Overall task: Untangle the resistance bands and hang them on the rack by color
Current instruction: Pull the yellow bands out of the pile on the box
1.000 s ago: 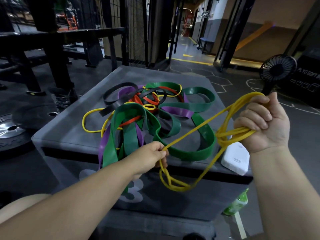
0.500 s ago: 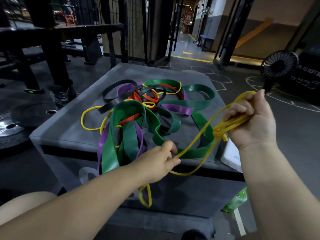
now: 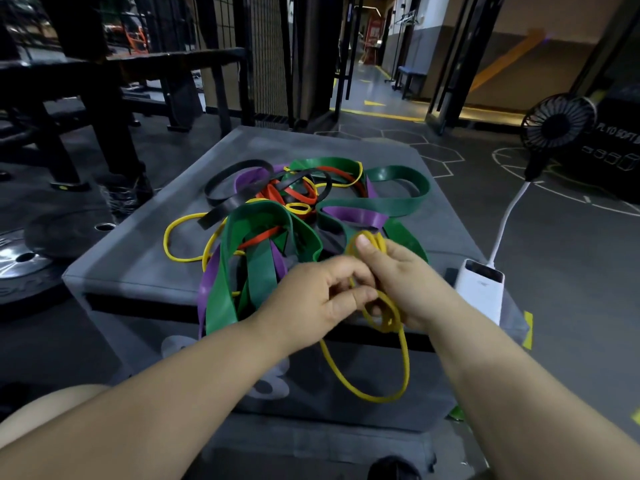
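Observation:
A tangle of green [image 3: 256,268], purple [image 3: 356,216], red [image 3: 277,195], black [image 3: 225,195] and yellow bands lies on a grey padded box [image 3: 138,265]. Both hands meet over the box's front edge around one thin yellow band [image 3: 367,389]. My left hand [image 3: 318,299] pinches it between thumb and fingers. My right hand [image 3: 398,275] grips several gathered coils of it, which show above the thumb. A long loop of the band hangs down in front of the box. No rack for the bands is identifiable.
A white power bank [image 3: 479,289] lies on the box's right front corner, cabled to a small black fan [image 3: 557,123] at the right. Weight plates [image 3: 20,268] lie on the floor at left. A black bench frame [image 3: 104,109] and mesh cage stand behind.
My right hand has swung in from the far right to meet my left hand. The stretched yellow band is now bunched into coils between both hands, with one loop hanging down.

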